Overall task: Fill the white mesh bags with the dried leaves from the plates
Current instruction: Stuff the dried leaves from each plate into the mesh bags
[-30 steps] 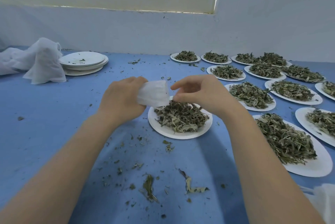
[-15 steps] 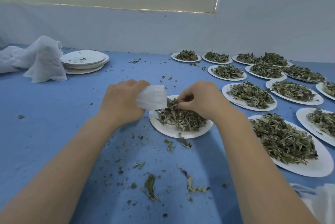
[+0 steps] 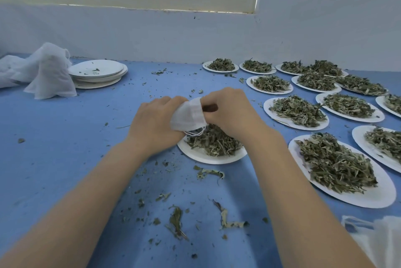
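I hold the mesh bag (image 3: 188,116) in my left hand (image 3: 155,124); right hand (image 3: 230,111) apparently pinches leaves at its mouth; next, scoop from the plate (image 3: 201,155).

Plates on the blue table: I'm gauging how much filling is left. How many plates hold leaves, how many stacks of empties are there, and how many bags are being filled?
Plates with leaves: 12 (the far-right ones overlap, so this is approximate)
Stacks of empty plates: 1
Mesh bag being filled: 1
Total: 14
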Demonstrator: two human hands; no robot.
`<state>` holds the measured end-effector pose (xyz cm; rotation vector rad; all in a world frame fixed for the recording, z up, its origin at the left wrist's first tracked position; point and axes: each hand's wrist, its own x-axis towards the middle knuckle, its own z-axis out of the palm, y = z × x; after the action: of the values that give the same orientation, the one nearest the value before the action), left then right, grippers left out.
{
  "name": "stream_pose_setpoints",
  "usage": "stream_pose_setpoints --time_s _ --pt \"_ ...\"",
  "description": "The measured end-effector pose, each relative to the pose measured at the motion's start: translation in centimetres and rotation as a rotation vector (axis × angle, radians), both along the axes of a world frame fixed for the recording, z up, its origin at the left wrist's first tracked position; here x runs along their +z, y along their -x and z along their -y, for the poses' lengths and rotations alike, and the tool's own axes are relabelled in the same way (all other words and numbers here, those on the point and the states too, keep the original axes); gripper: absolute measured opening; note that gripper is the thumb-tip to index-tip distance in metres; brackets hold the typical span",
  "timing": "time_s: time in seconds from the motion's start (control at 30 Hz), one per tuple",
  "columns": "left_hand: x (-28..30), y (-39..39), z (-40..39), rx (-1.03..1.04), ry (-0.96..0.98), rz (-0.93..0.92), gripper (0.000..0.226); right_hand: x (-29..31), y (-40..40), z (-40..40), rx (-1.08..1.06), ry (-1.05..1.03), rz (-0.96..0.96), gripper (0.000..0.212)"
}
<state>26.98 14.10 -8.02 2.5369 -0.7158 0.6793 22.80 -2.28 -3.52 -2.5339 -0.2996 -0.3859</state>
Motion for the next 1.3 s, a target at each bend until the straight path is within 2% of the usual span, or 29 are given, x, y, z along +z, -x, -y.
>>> stream_pose_setpoints --time_s 0.17,0.27,0.37,0.43,0.57,0.73,0.83,0.97,1.03,1.3 --pt "0.2 0.1 -0.1 0.0 0.005 -0.014 0.049 0.6 0.8 0.9 0.221 -0.34 -0.191 0.028" --pt "0.5 0.1 -0.3 0.026 0.014 -0.033 0.048 0.6 0.8 1.2 0.165 -0.403 -0.179 0.023" --pt "0.6 0.2 -0.4 0.031 -0.018 -0.049 0.048 0.5 0.5 1.3 0.044 -0.258 -0.101 0.013" --pt "0.6 0.1 -0.6 0.041 -0.052 -0.073 0.049 0.6 0.4 1.8 -0.003 -0.142 -0.116 0.014" --pt "0.7 -0.3 -1.2 0.075 -0.057 -0.105 0.049 0.8 0.5 3.1 -0.117 0.119 -0.306 0.033" --pt "1.1 -0.2 -1.2 0.078 -0.054 -0.135 0.046 0.5 0.5 2.8 -0.149 0.202 -0.435 0.059" --pt "1.4 0.0 -1.3 0.096 -0.076 -0.161 0.043 -0.4 0.3 2.4 -0.173 0.225 -0.375 0.055" --pt "2.1 0.7 -2.3 0.142 -0.001 -0.228 0.042 -0.9 -0.2 2.8 -0.16 0.109 -0.237 0.022" --pt "2.2 1.1 -2.6 0.149 -0.008 -0.233 0.041 -0.8 -0.2 3.0 -0.144 0.055 -0.206 0.013" --pt "1.2 2.0 -1.6 0.173 -0.125 -0.131 0.046 0.6 0.3 3.3 -0.122 -0.053 0.035 0.015"
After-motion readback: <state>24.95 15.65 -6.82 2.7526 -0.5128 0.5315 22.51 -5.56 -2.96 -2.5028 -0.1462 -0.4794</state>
